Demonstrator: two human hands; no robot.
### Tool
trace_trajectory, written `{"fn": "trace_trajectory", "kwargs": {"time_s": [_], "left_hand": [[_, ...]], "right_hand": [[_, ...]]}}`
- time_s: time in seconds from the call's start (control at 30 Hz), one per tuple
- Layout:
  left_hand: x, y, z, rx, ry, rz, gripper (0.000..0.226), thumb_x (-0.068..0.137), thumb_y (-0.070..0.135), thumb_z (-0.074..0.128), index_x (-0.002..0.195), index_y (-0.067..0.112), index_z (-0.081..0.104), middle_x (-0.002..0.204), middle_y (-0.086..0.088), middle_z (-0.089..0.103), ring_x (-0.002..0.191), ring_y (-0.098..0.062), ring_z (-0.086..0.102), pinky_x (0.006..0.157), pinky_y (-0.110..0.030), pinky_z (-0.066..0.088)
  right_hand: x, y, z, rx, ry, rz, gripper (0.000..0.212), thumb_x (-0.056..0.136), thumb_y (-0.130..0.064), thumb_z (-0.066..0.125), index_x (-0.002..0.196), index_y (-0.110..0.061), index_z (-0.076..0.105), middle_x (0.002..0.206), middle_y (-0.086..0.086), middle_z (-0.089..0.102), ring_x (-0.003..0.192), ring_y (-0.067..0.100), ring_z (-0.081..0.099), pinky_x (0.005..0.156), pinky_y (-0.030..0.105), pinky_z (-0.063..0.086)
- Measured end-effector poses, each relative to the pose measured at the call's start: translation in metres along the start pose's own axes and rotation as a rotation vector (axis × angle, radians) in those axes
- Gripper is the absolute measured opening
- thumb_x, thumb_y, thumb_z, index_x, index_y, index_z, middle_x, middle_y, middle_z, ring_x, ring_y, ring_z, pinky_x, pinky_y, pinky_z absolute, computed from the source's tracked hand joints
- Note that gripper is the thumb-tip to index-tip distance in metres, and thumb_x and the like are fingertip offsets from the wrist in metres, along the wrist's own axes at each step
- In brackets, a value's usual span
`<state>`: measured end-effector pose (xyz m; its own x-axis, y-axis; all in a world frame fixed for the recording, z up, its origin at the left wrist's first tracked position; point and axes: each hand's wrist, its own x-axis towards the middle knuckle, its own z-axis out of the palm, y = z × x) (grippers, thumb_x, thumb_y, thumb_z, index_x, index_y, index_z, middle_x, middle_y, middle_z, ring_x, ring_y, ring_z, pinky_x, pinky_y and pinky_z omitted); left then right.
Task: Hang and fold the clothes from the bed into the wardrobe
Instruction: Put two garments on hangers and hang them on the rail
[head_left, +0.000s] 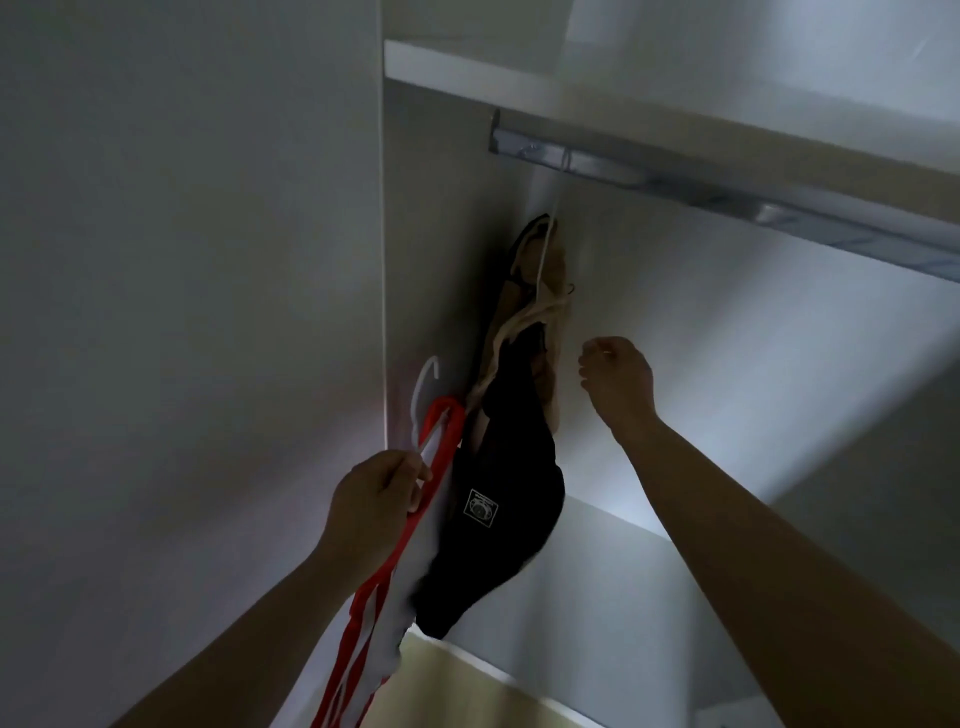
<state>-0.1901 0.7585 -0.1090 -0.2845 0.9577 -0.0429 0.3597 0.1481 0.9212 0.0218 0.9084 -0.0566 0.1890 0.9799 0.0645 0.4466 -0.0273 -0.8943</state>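
Note:
I look up into the white wardrobe. My left hand grips a white hanger that carries a red and white garment, low at the left beside the wardrobe's side panel. A black garment with a small white square print and a beige garment hang on hangers from the metal rail, close to the left end. My right hand is raised to the right of those clothes, fingers loosely curled, holding nothing that I can see.
A white shelf runs just above the rail. The wardrobe's left side panel fills the left of the view. A lower shelf lies under the hanging clothes. The rail to the right of the hung garments is bare.

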Motion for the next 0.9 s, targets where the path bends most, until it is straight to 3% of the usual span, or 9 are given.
{"fn": "trace_trajectory", "kwargs": {"time_s": [0.07, 0.23, 0.37, 0.5, 0.63, 0.9], "left_hand": [[-0.014, -0.001, 0.002, 0.014, 0.005, 0.01, 0.032, 0.098, 0.018, 0.043, 0.073, 0.014, 0.063, 0.05, 0.002, 0.053, 0.036, -0.002, 0.04, 0.039, -0.009, 0.031], [-0.062, 0.005, 0.023, 0.118, 0.091, 0.004, 0.035, 0.099, 0.02, 0.041, 0.071, 0.017, 0.061, 0.055, 0.001, 0.053, 0.04, -0.002, 0.044, 0.043, -0.009, 0.033], [-0.102, 0.019, 0.056, 0.185, 0.073, -0.021, 0.037, 0.1, 0.024, 0.041, 0.078, 0.004, 0.063, 0.059, -0.005, 0.052, 0.046, -0.009, 0.041, 0.044, -0.015, 0.03], [-0.13, 0.037, 0.08, 0.188, 0.038, -0.039, 0.037, 0.1, 0.024, 0.041, 0.077, 0.007, 0.064, 0.062, -0.006, 0.055, 0.05, -0.013, 0.045, 0.05, -0.022, 0.034], [-0.162, 0.047, 0.101, 0.237, -0.069, -0.043, 0.04, 0.102, 0.027, 0.037, 0.079, 0.01, 0.065, 0.066, -0.004, 0.057, 0.054, -0.012, 0.048, 0.051, -0.018, 0.035], [-0.165, 0.081, 0.133, 0.155, -0.088, -0.039, 0.038, 0.102, 0.024, 0.038, 0.072, 0.019, 0.06, 0.066, 0.004, 0.056, 0.057, -0.007, 0.049, 0.054, -0.018, 0.033]], "right_hand": [[-0.013, 0.006, -0.008, -0.005, -0.008, 0.013, 0.012, 0.091, -0.013, 0.049, 0.086, -0.014, 0.061, 0.092, 0.012, 0.068, 0.09, 0.035, 0.064, 0.089, 0.052, 0.052], [-0.053, 0.03, -0.043, 0.03, -0.034, 0.027, 0.018, 0.094, -0.019, 0.049, 0.103, -0.01, 0.062, 0.104, 0.013, 0.066, 0.099, 0.032, 0.063, 0.093, 0.051, 0.05], [-0.083, 0.052, -0.092, 0.025, -0.061, 0.046, 0.023, 0.095, -0.019, 0.049, 0.11, -0.007, 0.062, 0.108, 0.015, 0.065, 0.103, 0.033, 0.062, 0.096, 0.05, 0.048], [-0.106, 0.068, -0.142, 0.069, -0.027, 0.051, 0.016, 0.095, -0.015, 0.05, 0.104, -0.009, 0.061, 0.1, 0.015, 0.066, 0.098, 0.034, 0.063, 0.094, 0.052, 0.049], [-0.127, 0.079, -0.179, 0.089, 0.004, 0.064, 0.016, 0.094, -0.014, 0.05, 0.103, -0.008, 0.062, 0.09, 0.01, 0.066, 0.088, 0.03, 0.064, 0.09, 0.051, 0.052], [-0.14, 0.081, -0.221, 0.153, 0.045, 0.031, 0.011, 0.095, -0.015, 0.051, 0.1, -0.011, 0.06, 0.084, 0.004, 0.064, 0.083, 0.024, 0.063, 0.089, 0.048, 0.054]]}}
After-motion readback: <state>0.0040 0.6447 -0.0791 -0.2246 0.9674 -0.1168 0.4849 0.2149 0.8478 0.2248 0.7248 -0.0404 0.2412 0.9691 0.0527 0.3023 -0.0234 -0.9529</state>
